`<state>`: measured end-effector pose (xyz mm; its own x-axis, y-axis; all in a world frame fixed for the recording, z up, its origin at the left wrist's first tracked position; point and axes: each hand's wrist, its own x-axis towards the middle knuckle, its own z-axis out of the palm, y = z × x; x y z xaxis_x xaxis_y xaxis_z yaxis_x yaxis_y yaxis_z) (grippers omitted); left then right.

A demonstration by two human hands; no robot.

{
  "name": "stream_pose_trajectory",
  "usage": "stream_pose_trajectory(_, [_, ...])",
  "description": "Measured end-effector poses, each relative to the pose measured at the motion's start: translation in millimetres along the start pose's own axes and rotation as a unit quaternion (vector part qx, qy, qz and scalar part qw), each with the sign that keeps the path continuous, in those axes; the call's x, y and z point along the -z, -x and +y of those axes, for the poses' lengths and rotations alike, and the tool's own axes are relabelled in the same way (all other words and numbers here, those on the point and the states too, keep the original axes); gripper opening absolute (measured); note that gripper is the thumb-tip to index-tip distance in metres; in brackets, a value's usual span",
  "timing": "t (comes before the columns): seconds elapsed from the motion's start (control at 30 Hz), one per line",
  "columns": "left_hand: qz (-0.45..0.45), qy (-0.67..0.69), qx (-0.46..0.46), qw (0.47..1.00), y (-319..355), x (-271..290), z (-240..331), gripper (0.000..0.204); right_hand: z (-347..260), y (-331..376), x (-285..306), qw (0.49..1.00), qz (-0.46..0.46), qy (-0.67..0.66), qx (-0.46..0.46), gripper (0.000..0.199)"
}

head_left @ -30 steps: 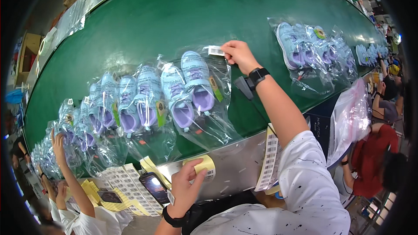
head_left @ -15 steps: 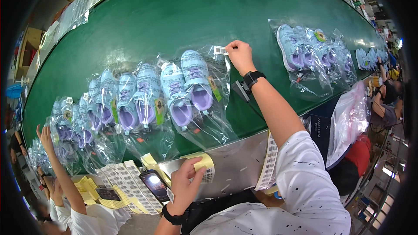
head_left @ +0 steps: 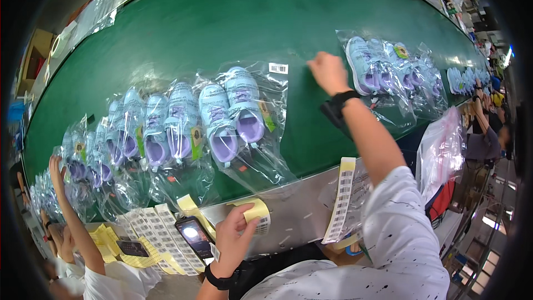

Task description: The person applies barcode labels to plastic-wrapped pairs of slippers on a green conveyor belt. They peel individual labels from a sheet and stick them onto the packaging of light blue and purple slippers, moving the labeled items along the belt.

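My left hand [head_left: 233, 240] is closed on a curled yellow-backed strip of barcode labels [head_left: 258, 214] above the bench's metal edge. Over the green surface, my right hand [head_left: 328, 72] has its fingers curled together, with no label visible in it. It is between two groups of bagged shoes. To its left, a pair of light blue shoes with purple lining [head_left: 242, 99] lies in a clear plastic bag. A white barcode label [head_left: 278, 68] sits at that bag's upper right corner, apart from my hand. Another bagged pair [head_left: 363, 66] lies close to its right.
More bagged shoes [head_left: 166, 128] line the green bench [head_left: 222, 16] toward the left. Near my left hand are a phone [head_left: 194, 238] and label sheets [head_left: 158, 233]. A label strip [head_left: 340, 203] hangs at the metal edge. A co-worker's hand [head_left: 56, 169] reaches in at left.
My right hand has let go of the barcode label on the bag and moved right, toward the other shoes. The bagged shoes have shifted slightly left in view. My left hand keeps the label strip.
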<state>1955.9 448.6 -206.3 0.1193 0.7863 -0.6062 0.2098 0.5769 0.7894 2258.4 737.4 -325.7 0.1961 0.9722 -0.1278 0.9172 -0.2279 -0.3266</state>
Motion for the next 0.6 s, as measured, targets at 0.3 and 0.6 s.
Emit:
stream_pose_trajectory(0.3, [-0.002,0.119,0.011,0.993,-3,-8,-2,0.041,208,-23,70,0.975,0.131,-0.182,-0.001,0.047])
stream_pose_trajectory(0.6, [-0.07,0.051,0.021,0.996,-5,-31,4,0.025,107,40,48,0.97,-0.001,-0.242,0.014,0.038])
